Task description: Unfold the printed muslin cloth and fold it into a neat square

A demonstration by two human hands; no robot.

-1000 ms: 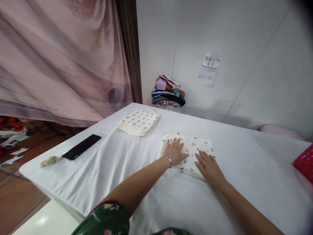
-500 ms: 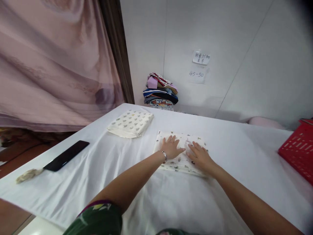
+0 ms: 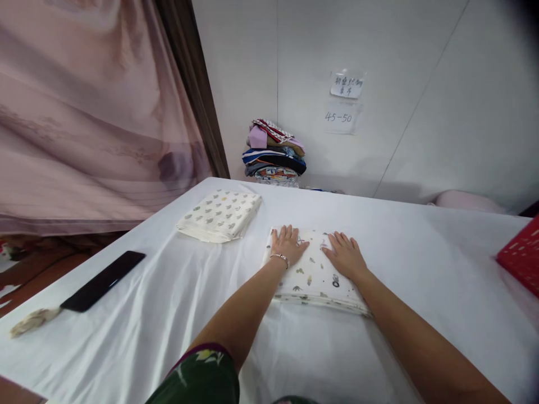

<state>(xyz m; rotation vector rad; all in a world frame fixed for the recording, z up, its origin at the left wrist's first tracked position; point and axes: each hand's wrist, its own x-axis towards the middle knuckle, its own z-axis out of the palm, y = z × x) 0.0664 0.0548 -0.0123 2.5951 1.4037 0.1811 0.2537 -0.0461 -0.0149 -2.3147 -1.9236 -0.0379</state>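
Note:
A folded white cloth [image 3: 314,275] with small printed motifs lies on the white-covered table [image 3: 210,292], its layered edge facing me. My left hand [image 3: 288,247] rests flat on its far left part, fingers spread, a silver bracelet at the wrist. On the far right part, my right hand [image 3: 346,255] presses down with palm low and fingers apart. Neither hand grips the fabric. Farther left, beyond both hands, sits a second folded white cloth [image 3: 223,213] with grey-green cactus-like prints.
A black phone [image 3: 103,280] with a braided strap [image 3: 36,321] lies at the left side. Past the table's far edge rises a stack of folded fabrics [image 3: 275,154]. At right is a red basket [image 3: 522,255]. A pink curtain [image 3: 84,112] hangs at left.
Both hands have spread apart slightly, the left toward the cloth's far left corner and the right toward its right edge. The camera view has shifted a little.

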